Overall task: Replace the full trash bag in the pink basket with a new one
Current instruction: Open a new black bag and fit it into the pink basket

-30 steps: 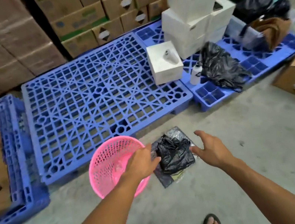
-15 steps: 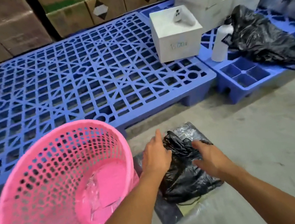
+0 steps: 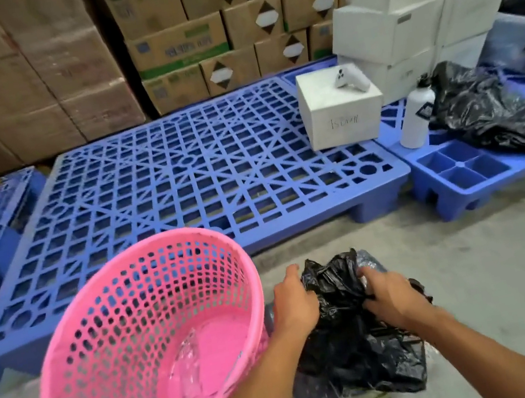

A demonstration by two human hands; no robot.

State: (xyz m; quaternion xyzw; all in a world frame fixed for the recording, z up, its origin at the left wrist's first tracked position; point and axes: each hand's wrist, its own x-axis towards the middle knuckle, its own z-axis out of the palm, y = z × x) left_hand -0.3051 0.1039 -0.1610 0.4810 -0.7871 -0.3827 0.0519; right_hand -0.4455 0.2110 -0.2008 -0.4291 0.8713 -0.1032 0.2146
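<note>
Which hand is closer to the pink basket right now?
Left. The left hand sits just beside the pink basket rim, gripping the black bag. The right hand grips the same bag on its far side, away from the basket.

The pink basket [image 3: 147,350], a round plastic bin with perforated walls, fills the lower left of the frame, tilted so its open mouth faces up and right. No bag lines it; a scrap of clear plastic film [image 3: 187,371] lies on its solid pink bottom. Just right of it, at lower centre, a crumpled black trash bag [image 3: 354,339] sits bunched on the concrete floor, touching the basket's rim.
</note>
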